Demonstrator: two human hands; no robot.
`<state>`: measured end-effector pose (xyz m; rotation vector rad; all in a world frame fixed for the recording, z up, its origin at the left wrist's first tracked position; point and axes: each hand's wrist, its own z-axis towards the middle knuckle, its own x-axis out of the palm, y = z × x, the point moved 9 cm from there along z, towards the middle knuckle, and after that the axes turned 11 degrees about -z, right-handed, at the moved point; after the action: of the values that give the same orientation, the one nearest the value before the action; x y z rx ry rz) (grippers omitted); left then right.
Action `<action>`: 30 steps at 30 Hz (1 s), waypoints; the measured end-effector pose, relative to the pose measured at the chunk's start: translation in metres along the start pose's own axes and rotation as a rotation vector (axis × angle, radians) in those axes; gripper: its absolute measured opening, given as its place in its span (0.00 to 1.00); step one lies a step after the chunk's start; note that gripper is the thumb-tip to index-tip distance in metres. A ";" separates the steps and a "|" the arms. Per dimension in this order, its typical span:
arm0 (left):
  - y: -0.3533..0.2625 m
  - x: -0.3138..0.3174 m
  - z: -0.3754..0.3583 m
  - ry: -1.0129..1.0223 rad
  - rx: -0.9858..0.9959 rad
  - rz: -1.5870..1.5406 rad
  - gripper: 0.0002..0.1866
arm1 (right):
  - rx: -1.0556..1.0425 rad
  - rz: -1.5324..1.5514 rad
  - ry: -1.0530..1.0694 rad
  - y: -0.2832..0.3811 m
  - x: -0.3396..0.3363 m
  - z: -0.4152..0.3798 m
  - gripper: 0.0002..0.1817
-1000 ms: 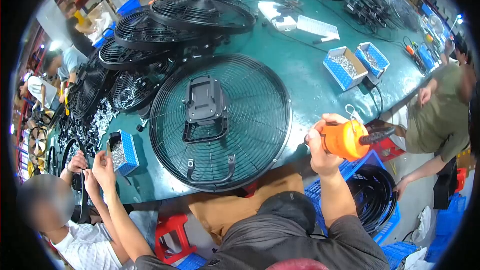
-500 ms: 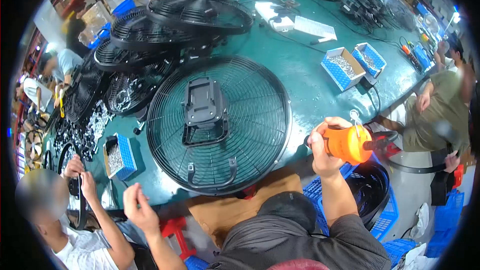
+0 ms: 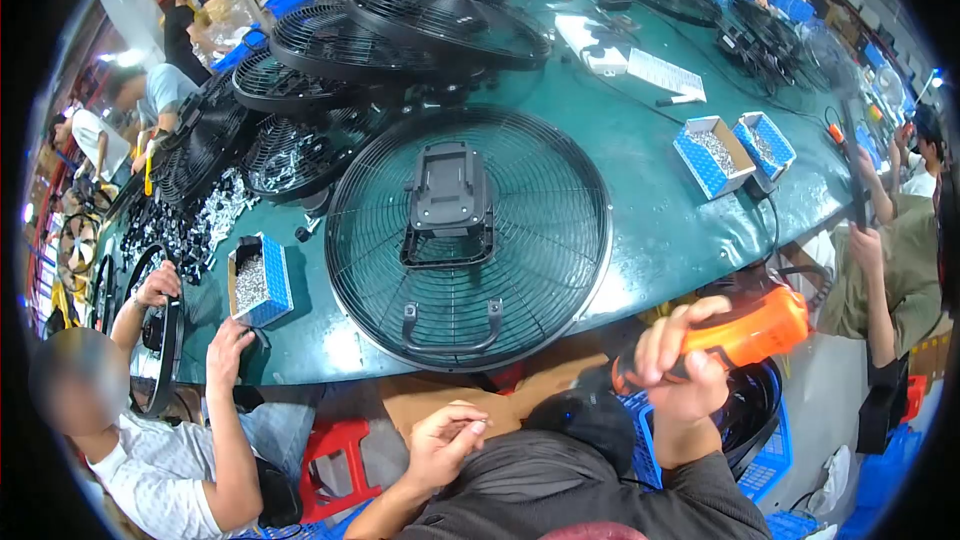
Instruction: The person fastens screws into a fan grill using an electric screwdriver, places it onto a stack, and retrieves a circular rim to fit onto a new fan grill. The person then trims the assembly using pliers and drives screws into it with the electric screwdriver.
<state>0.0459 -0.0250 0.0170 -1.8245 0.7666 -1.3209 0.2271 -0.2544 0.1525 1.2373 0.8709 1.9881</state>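
Observation:
My right hand [image 3: 685, 370] is wrapped round an orange power screwdriver [image 3: 750, 328], tilted beyond the table's front edge. My left hand [image 3: 448, 445] is close to my body, its thumb and fingers pinched on something small at the tips that I cannot make out. In front of me on the green table lies a round black fan grille [image 3: 540, 270]. A black motor housing [image 3: 450, 190] sits on the grille, and a curved handle [image 3: 452, 345] is at its near side.
Black fan grilles [image 3: 350, 45] are piled at the back left. Boxes of screws stand at the left [image 3: 262, 285] and right [image 3: 712, 158]. A co-worker [image 3: 170, 460] sits at my left; another [image 3: 890, 280] is at the right. A blue crate [image 3: 770, 455] is beside me.
My left hand has moved right, towards my body. My right hand has lowered and turned the screwdriver. The left co-worker's hand now reaches the screw box. The view has shifted.

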 end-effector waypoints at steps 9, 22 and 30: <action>0.024 0.025 0.002 0.139 -0.180 -0.145 0.10 | 0.144 0.276 0.080 -0.013 0.025 -0.022 0.21; 0.017 0.024 0.007 0.122 -0.132 -0.127 0.09 | 0.149 0.237 0.078 -0.020 0.035 -0.026 0.20; 0.031 0.018 0.003 0.057 -0.265 -0.185 0.09 | 0.146 0.190 0.098 -0.018 0.038 -0.027 0.20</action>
<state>0.0528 -0.0554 -0.0007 -2.1168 0.8536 -1.4491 0.1915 -0.2189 0.1480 1.3570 0.9939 2.1833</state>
